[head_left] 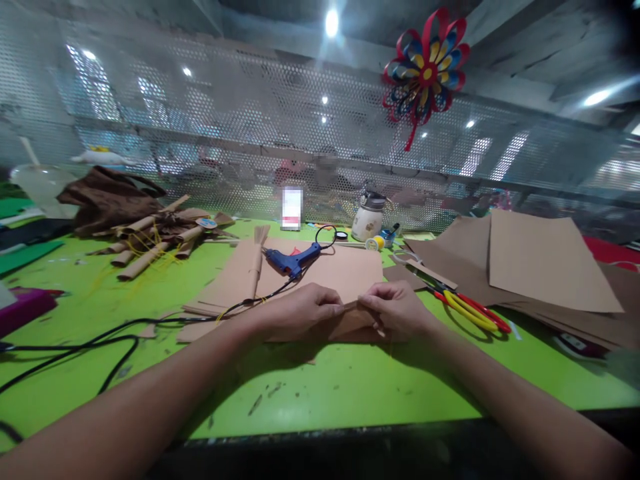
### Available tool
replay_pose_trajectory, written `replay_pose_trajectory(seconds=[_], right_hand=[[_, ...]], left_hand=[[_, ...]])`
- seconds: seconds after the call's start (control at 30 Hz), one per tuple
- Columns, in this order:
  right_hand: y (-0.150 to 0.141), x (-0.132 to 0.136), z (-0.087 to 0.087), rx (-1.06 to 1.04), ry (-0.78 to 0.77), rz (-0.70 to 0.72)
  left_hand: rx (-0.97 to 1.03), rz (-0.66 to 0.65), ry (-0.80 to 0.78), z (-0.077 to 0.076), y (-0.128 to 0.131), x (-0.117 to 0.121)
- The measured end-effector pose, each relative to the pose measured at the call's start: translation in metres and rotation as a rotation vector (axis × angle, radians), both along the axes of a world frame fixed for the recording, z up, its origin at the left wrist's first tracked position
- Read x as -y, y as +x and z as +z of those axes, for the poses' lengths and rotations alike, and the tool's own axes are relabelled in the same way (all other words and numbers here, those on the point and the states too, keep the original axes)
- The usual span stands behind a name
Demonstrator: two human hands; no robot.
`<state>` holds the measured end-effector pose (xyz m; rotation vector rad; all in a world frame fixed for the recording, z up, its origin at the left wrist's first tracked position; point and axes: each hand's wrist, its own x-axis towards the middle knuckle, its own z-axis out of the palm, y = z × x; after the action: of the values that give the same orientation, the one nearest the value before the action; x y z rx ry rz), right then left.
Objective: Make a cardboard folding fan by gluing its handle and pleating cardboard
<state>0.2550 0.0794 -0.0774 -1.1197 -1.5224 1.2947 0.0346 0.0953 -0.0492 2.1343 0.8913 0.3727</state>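
Observation:
Near the table's front, my left hand (311,308) pinches one end of a piece of brown kraft paper (351,305) between thumb and fingers. Closed on the other end is my right hand (400,307), its fingertips pressed on the paper's edge. Part of this piece is hidden by my fingers. Below and behind it lie sheets of kraft paper (227,277). On these sheets, beyond my hands, rest a blue glue gun (295,261) and a narrow paper roll with a fringed end (256,267).
Black cord (170,320) crosses the green table (280,400) on the left. Tied paper rolls (150,250) lie by a brown bag (110,200). Scissors (475,312) with red and yellow handles sit right, before stacked brown sheets (550,260). A pale bottle (367,219) stands behind.

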Motion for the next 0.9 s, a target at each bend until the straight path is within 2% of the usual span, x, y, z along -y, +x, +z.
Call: replay_pose_trajectory(seconds=[0.1, 0.17, 0.33, 0.53, 0.63, 0.8, 0.83, 0.9], right_hand=[[0.001, 0.001, 0.005, 0.01, 0.009, 0.003], [0.001, 0.002, 0.007, 0.013, 0.001, 0.011], [0.003, 0.0, 0.009, 0.022, -0.008, 0.034], [0.004, -0.006, -0.001, 0.067, -0.053, 0.087], [0.003, -0.005, -0.002, 0.233, 0.043, 0.121], [0.002, 0.0, 0.008, 0.459, 0.451, 0.1], [0.002, 0.001, 0.01, 0.461, 0.478, 0.106], [0.003, 0.001, 0.01, 0.414, 0.422, 0.134]], left_hand=[[0.043, -0.025, -0.173, -0.005, -0.004, -0.005], [0.051, -0.015, -0.201, -0.006, -0.004, -0.007], [-0.026, 0.022, -0.028, 0.0, -0.001, -0.004], [-0.107, 0.02, 0.162, 0.007, -0.002, 0.003], [-0.124, 0.019, 0.265, 0.005, -0.003, 0.004], [-0.126, 0.003, 0.281, 0.003, -0.003, 0.004], [-0.117, -0.001, 0.278, 0.002, -0.003, 0.003], [-0.095, -0.012, 0.279, 0.003, -0.004, 0.002]])
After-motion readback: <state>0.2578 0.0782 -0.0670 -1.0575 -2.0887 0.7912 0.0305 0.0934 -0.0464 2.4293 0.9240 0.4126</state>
